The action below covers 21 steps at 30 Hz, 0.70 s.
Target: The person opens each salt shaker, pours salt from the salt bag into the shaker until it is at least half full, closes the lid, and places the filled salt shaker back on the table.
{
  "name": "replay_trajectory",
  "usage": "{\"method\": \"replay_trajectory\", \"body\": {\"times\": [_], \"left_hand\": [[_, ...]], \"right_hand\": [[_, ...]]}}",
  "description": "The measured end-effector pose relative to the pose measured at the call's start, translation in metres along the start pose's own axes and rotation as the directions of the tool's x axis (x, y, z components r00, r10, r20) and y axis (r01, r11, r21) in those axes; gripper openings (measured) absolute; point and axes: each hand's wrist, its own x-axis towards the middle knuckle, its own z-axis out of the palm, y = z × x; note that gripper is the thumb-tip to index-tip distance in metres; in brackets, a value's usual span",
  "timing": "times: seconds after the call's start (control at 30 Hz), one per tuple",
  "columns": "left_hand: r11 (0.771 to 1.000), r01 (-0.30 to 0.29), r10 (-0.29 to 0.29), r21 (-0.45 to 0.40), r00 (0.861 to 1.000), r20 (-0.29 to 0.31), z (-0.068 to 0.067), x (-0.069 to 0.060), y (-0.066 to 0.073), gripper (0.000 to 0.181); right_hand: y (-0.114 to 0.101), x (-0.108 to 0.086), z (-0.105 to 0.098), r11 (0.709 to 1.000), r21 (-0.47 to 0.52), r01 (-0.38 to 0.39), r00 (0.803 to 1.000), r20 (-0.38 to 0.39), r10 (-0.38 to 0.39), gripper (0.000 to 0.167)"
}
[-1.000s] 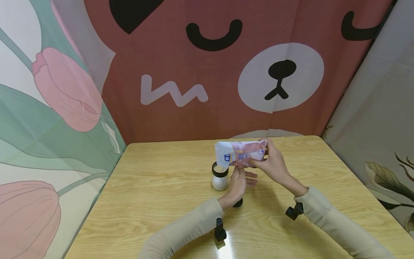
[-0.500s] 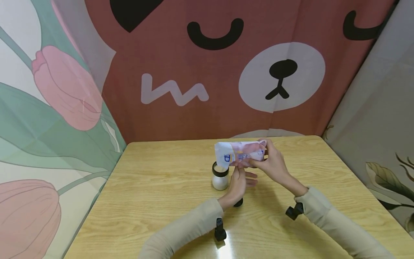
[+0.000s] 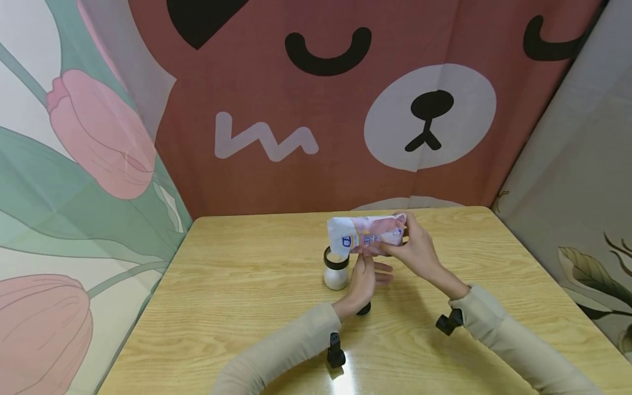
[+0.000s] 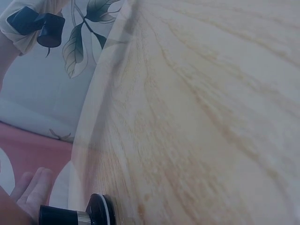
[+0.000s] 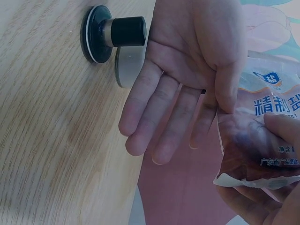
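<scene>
A pink and white printed bag [image 3: 367, 233] [image 5: 262, 126] lies sideways in the air, its white left end over the mouth of a white jar with a black rim [image 3: 336, 277]. My right hand [image 3: 419, 249] [image 5: 281, 201] grips the bag's right end, thumb in front and fingers behind. Below the bag is my left hand [image 3: 362, 280] [image 5: 187, 70], fingers straight and palm showing in the right wrist view, its thumb touching the bag's edge. The jar's contents are hard to make out.
A black round lid with a knob [image 3: 364, 309] [image 5: 98, 35] [image 4: 101, 211] rests on the wooden table [image 3: 237, 307], partly behind my left wrist in the head view. Printed cloths [image 3: 266, 181] hang behind and at both sides of the table.
</scene>
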Motion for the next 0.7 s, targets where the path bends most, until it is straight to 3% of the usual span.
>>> {"method": "replay_trajectory", "body": {"times": [0.7], "left_hand": [[1.0,-0.005,0.005,-0.009,1.0,-0.006,-0.0012,0.0004,0.0001,0.056]], "right_hand": [[0.0029,0.0027,0.0025,1.0,-0.016,0.018,1.0,-0.004,-0.018,0.049]]}}
